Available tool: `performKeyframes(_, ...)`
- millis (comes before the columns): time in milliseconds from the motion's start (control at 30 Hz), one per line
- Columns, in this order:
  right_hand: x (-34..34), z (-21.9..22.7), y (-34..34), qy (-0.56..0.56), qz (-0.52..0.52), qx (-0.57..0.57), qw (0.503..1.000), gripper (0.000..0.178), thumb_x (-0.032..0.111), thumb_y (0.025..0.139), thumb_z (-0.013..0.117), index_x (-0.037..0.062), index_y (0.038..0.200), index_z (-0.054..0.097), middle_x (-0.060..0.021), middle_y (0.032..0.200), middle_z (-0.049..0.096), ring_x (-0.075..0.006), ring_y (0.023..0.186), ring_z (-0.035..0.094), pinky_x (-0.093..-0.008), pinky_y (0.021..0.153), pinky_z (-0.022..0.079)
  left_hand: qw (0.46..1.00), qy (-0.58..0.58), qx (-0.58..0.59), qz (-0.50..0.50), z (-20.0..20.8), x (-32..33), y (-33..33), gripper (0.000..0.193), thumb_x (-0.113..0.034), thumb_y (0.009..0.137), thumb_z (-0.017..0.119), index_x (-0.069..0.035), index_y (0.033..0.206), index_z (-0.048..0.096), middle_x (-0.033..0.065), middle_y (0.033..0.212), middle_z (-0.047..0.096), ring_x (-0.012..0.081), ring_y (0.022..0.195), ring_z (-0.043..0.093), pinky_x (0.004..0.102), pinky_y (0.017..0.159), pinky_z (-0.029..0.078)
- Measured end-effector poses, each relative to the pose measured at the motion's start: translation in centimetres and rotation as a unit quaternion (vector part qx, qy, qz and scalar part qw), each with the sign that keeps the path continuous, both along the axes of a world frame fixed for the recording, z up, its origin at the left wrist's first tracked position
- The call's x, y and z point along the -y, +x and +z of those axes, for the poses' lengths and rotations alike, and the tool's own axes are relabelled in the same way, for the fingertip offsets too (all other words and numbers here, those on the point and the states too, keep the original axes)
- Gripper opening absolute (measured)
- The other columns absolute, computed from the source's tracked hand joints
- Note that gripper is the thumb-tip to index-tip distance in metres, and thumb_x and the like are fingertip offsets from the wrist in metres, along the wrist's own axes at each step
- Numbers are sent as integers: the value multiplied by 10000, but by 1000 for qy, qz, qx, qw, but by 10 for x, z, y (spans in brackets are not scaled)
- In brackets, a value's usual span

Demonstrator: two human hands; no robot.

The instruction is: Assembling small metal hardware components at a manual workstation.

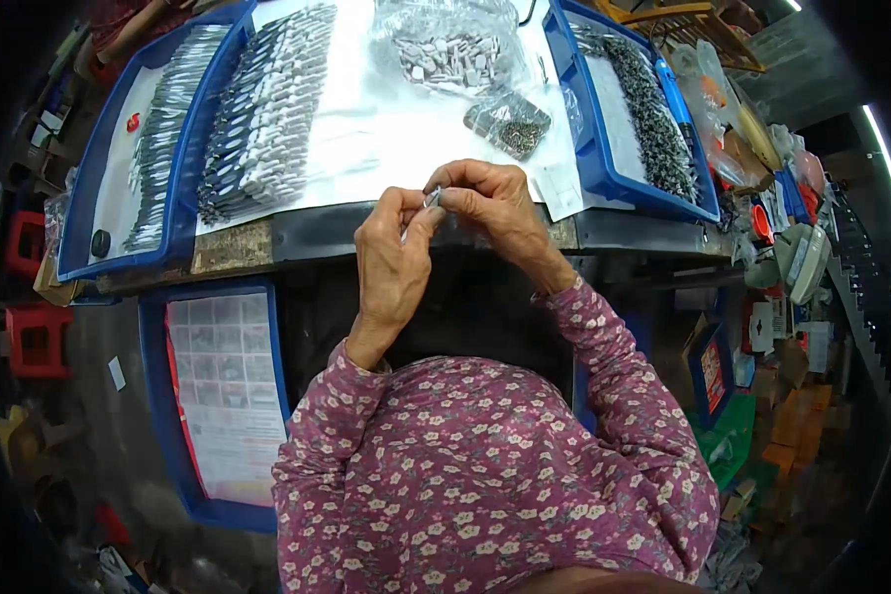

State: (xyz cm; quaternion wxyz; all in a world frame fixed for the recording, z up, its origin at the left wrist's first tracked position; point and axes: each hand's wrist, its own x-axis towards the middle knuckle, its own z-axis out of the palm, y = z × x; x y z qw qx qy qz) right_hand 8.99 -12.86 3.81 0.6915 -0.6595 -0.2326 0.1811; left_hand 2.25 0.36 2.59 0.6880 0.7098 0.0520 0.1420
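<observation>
My left hand (394,247) and my right hand (495,203) meet above the front edge of the workbench (366,230). Both are closed, thumb against fingers, around one small silvery metal piece (434,196). Most of this piece is hidden by my fingertips, so its exact kind does not show. Beyond my hands, a clear bag of small brown metal bits (513,124) lies on white paper. Farther back sits a larger clear plastic bag (455,59) of small pale grey pieces. Rows of dark and white slim parts (272,109) cover the paper to the left.
At the left a blue tray (109,178) holds slim metallic parts in a row. Another blue tray (653,178) on the right contains many small dark pieces, with a blue pen-like tool (671,89) along its rim. Below the bench is a blue-framed bin (213,396). Red stools (38,342) stand at far left.
</observation>
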Motion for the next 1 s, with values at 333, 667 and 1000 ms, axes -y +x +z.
performKeyframes(333, -8, -14, 144, -267, -157, 452, 836, 168, 80, 780, 508, -6, 876, 615, -105, 710, 593, -181, 570, 529, -300, 517, 426, 986, 154, 58, -13, 4, 0, -5, 87, -38, 800, 536, 36, 793, 491, 172, 612, 531, 292, 547, 549, 358, 505, 412)
performKeyframes(667, -18, -41, 176, -461, -139, 497, 722, 127, 71, 716, 527, 11, 824, 554, -206, 850, 572, -356, 744, 592, -426, 655, 477, 984, 164, 63, -11, -7, -10, -7, 63, -26, 805, 527, 35, 806, 515, 98, 627, 542, 120, 521, 486, 256, 468, 376)
performKeyframes(1000, -29, -40, 171, -422, -144, 477, 757, 220, 184, 759, 527, -25, 808, 574, -208, 802, 579, -349, 712, 590, -422, 657, 479, 982, 180, 59, -8, -11, -12, -6, 80, -43, 805, 536, 36, 811, 521, 109, 648, 559, 140, 551, 527, 269, 496, 404)
